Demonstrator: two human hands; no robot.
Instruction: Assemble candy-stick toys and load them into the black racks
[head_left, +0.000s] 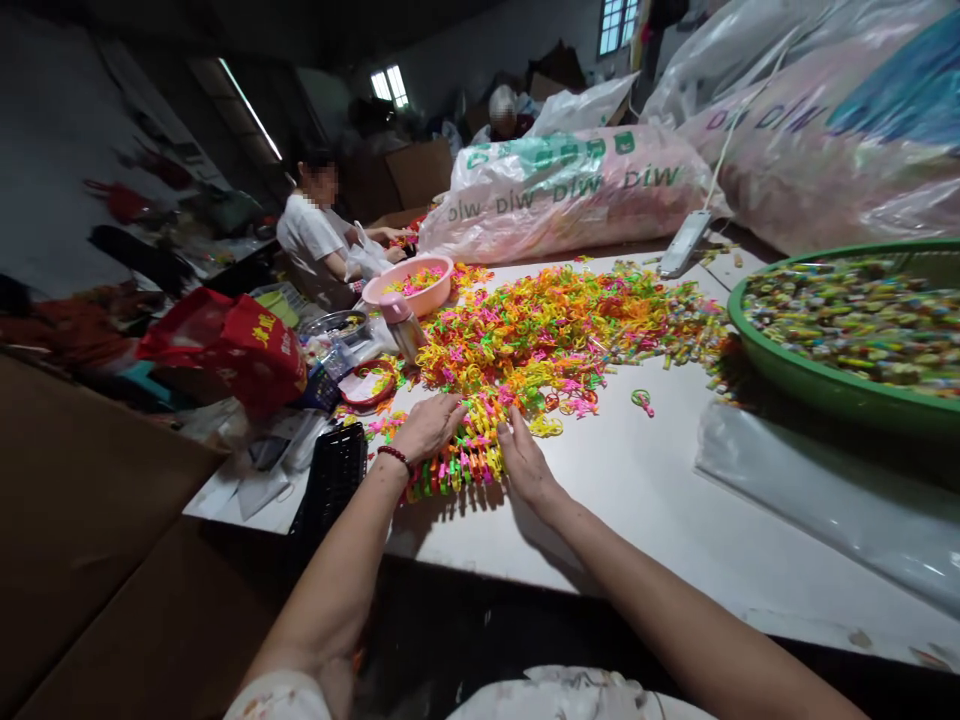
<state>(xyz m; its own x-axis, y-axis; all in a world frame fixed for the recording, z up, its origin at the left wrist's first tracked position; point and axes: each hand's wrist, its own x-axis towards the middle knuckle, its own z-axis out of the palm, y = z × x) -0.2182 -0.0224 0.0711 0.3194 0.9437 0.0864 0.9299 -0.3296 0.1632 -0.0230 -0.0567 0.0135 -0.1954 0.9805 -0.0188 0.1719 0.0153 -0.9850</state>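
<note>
A big heap of small neon plastic pieces [540, 325], pink, yellow, orange and green, is spread over the white table [645, 500]. At its near edge lies a tight row of stacked coloured pieces [469, 450]. My left hand [427, 425], with a red bead bracelet at the wrist, rests on the left side of this row with fingers curled over it. My right hand [525, 460] presses against the row's right side, fingers together. Both hands hold the row between them.
A green basin [825, 385] full of small wrapped items stands at the right, a clear plastic sheet [825, 500] before it. A pink bowl [412, 285], a bottle, a red bag [240, 345] and a black basket [330, 480] sit left. Large filled sacks [570, 190] lie behind. Another person sits at the far left.
</note>
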